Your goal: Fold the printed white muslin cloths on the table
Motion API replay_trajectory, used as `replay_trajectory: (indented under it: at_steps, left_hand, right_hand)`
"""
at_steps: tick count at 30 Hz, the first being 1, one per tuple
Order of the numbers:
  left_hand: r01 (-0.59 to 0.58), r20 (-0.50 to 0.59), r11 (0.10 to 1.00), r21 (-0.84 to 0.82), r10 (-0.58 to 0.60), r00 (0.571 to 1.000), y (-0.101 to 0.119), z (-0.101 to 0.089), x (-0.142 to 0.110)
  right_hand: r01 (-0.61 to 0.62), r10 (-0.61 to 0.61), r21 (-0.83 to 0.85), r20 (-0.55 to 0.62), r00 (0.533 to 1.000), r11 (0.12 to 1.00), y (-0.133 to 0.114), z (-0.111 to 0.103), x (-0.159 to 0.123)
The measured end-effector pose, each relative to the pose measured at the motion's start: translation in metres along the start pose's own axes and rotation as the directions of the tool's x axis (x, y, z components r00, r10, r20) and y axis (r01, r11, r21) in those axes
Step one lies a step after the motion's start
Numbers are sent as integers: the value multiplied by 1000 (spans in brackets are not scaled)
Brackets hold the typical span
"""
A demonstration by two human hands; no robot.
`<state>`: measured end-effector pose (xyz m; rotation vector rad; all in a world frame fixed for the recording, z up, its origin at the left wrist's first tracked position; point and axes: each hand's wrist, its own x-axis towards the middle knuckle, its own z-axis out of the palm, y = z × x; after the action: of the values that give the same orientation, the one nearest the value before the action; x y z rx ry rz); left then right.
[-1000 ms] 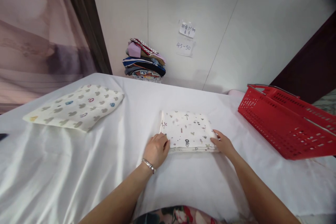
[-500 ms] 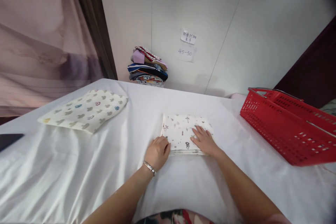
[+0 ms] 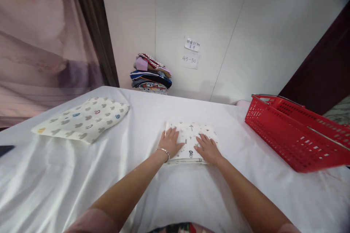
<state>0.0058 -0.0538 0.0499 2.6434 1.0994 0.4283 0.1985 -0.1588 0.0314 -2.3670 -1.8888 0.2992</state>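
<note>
White table (image 3: 147, 116): broad, draped in smooth cloth that falls into creases on the left; it bears the work and gives a flat base to press against.
Red basket (image 3: 284, 138): on the right side of the table, well apart from both hands, its thin metal handles folded down.
Spotted cloth (image 3: 82, 120): cream with grey shapes, spread on the far left of the table, one side lifting slightly.
Clothes pile (image 3: 151, 76): mixed colours, stacked beyond the table's far edge.
Folded cloth (image 3: 189, 138): white with a small scattered print, lying flat near the middle of the table, beneath both hands.
Feel of the folded cloth: likely light, soft and limp; hard to damage, easy to crease, and its layers could slide over one another if pushed sideways.
Where to hold it: best with a palm under each short side and thumbs on top, taking every layer together; pinching only the top sheet would probably open the fold.
Near edge (image 3: 188, 161): layers show here, lined up fairly closely.
Left hand (image 3: 171, 142): spread wide, palm down on the left part, gripping nothing.
Right hand (image 3: 208, 151): also spread and flat, on the right part.
Bracelet (image 3: 167, 153): silver-coloured, around the left wrist; it might snag the weave.
</note>
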Motion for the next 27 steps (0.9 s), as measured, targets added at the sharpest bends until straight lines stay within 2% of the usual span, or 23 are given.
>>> replay_trajectory:
  at_steps: [3, 6, 11, 16, 19, 23, 25, 27]
  left_hand:
    - [50, 91, 999, 14, -51, 995, -14, 18, 2]
    - [40, 94, 999, 35, -43, 995, -20, 23, 0]
    - [57, 135, 997, 43, -62, 989, -20, 22, -1]
    - [73, 158, 997, 36, -78, 984, -20, 23, -1]
    - [87, 199, 996, 6, -86, 976, -18, 15, 0]
    - [148, 318, 988, -48, -125, 940, -11, -7, 13]
    - [139, 305, 989, -50, -117, 945, -8, -15, 25]
    - [97, 225, 995, -13, -92, 970, -8, -16, 36]
  right_hand:
    - [-18, 17, 41, 40, 999, 999, -2, -5, 2]
    - [-52, 43, 88, 100, 994, 995, -4, -16, 12]
    - [-95, 95, 29, -18, 995, 995, 2, -26, 44]
    - [-118, 116, -56, -44, 992, 991, 20, -10, 58]
    - [-110, 107, -68, -51, 993, 992, 25, -3, 58]
    - [-107, 103, -81, -53, 993, 991, 26, -1, 59]
    - [-110, 104, -91, -61, 993, 990, 26, -1, 59]
    - [-117, 111, -101, -68, 992, 988, 25, -1, 60]
